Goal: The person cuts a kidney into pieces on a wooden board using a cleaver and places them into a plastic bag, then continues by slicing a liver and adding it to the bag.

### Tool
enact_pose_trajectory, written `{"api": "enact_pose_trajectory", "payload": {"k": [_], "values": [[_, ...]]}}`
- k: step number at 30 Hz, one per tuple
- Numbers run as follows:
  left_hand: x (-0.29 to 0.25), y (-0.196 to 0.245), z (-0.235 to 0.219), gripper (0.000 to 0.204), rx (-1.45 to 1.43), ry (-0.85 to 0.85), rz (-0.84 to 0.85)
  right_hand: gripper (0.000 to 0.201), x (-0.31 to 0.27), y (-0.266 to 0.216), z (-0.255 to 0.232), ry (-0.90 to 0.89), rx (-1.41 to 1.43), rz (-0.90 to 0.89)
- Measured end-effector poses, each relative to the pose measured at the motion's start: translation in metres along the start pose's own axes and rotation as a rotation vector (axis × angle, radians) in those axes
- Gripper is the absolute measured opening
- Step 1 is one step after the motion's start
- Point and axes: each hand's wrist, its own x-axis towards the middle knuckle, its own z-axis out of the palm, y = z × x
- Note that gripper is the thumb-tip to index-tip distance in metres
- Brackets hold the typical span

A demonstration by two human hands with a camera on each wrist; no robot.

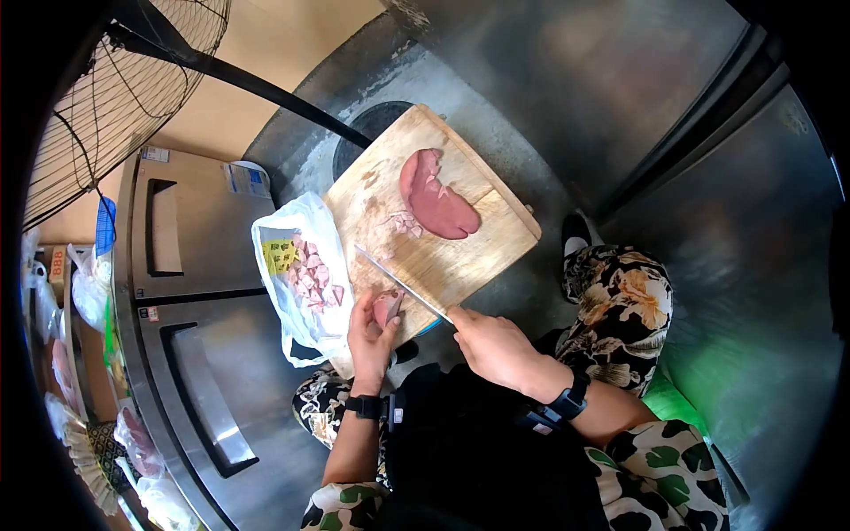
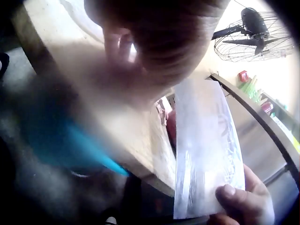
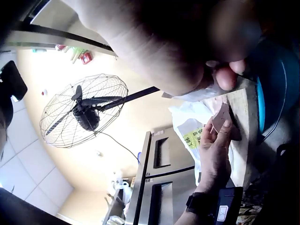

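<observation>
On a wooden cutting board (image 1: pixel 496 217) lies a large smooth piece of pinkish-red meat (image 1: pixel 436 202), with a small heap of pale scraps (image 1: pixel 407 224) beside it. My left hand (image 1: pixel 367 345) holds a smaller piece of meat (image 1: pixel 387 308) at the board's near left corner, pinched between thumb and fingers in the right wrist view. My right hand (image 1: pixel 500 347) grips a cleaver by its handle. Its broad blade (image 2: pixel 206 145) faces the left wrist camera and appears edge-on from the head, close beside the held meat.
Left of the board, a white plastic bag (image 1: pixel 270 232) with a yellow label stands open around several cut meat chunks (image 1: pixel 310 274). A blue tub (image 3: pixel 281 89) sits below the board. Steel cabinets (image 1: pixel 204 354) line the left, and a caged fan (image 3: pixel 84 110) stands beyond.
</observation>
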Motion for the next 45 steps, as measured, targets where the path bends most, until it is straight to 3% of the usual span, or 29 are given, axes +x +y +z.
{"api": "enact_pose_trajectory", "payload": {"k": [1, 5, 12, 13, 21, 26, 36, 45], "values": [[-0.002, 0.015, 0.003, 0.049, 0.12, 0.062, 0.11, 0.019, 0.0, -0.002, -0.001, -0.018, -0.009, 0.009], [-0.003, 0.011, -0.013, 0.037, 0.296, -0.011, 0.278, 0.018, -0.005, -0.005, -0.001, -0.028, -0.062, -0.028], [-0.009, 0.0, -0.005, 0.03, 0.014, 0.064, 0.037, 0.022, -0.013, -0.015, 0.005, -0.029, -0.362, -0.214], [-0.008, 0.001, -0.003, 0.027, 0.163, 0.08, 0.16, 0.024, -0.014, -0.018, 0.005, -0.049, -0.39, -0.205], [-0.01, -0.012, 0.004, 0.029, 0.207, 0.167, 0.195, 0.019, -0.019, -0.025, 0.006, -0.003, -0.538, -0.229], [-0.011, -0.015, 0.007, 0.03, 0.305, 0.213, 0.285, 0.033, -0.026, -0.035, 0.003, -0.093, -0.551, -0.142], [-0.012, -0.005, 0.003, 0.026, 0.314, 0.224, 0.328, 0.025, -0.021, -0.044, 0.002, -0.038, -0.651, -0.187], [-0.011, 0.002, 0.003, 0.029, 0.305, 0.231, 0.335, 0.034, -0.02, -0.052, -0.006, -0.186, -0.618, -0.06]]}}
